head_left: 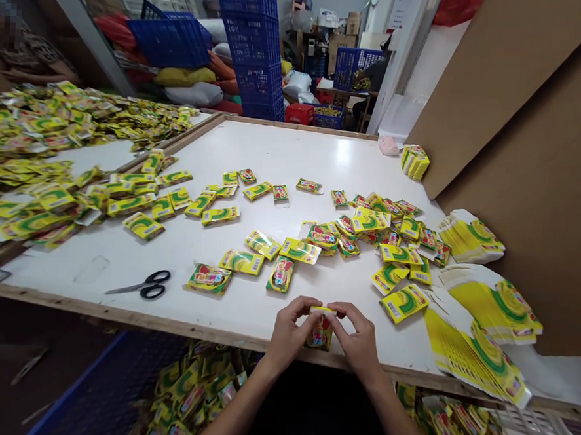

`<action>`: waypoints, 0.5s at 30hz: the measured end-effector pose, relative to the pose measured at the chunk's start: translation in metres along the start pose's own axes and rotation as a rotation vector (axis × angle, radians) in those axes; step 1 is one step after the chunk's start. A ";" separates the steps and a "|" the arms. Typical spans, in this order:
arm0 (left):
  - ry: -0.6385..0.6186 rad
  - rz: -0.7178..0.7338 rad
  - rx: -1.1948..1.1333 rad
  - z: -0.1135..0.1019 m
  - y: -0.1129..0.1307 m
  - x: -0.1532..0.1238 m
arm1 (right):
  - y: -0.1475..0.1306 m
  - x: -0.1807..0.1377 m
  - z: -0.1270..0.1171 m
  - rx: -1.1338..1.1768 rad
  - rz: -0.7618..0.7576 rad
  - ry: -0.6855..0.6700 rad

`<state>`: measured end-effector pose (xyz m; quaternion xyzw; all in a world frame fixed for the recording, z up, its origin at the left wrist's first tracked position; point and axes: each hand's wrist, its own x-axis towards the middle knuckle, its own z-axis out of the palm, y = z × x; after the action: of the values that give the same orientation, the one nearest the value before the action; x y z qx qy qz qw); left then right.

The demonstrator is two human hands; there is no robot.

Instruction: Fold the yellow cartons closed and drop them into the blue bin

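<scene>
White tabletop [275,151] is strewn with yellow boxes [241,262]. At its near edge, one small box [319,335] is held at its top by the left hand [289,328] and right hand [359,333], each closed to a narrow pinch.

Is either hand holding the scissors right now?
No, the scissors lie on the white table, while the left hand and right hand both hold a small box.

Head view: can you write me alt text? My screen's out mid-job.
The left hand and right hand pinch the top of a small box at the near edge of a white table. Loose boxes lie scattered beyond, with black-handled scissors to the left and fanned cartons to the right.
</scene>
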<state>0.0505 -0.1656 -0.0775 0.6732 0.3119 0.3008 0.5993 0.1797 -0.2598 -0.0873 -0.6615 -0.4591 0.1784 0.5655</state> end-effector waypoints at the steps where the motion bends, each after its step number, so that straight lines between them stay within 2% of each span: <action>1: 0.007 -0.014 -0.015 0.001 0.000 0.001 | -0.001 0.001 0.000 -0.006 0.019 0.002; 5: 0.050 -0.047 -0.053 0.007 0.002 0.004 | -0.006 0.007 -0.001 -0.022 0.104 -0.004; 10: 0.016 -0.040 -0.072 0.005 0.002 0.005 | -0.006 0.010 -0.003 0.054 0.157 -0.060; 15: -0.039 0.066 0.009 -0.005 -0.003 0.002 | 0.001 0.002 -0.006 0.056 0.071 -0.094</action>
<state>0.0476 -0.1605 -0.0795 0.6916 0.2791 0.3059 0.5918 0.1852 -0.2616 -0.0863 -0.6520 -0.4564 0.2421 0.5549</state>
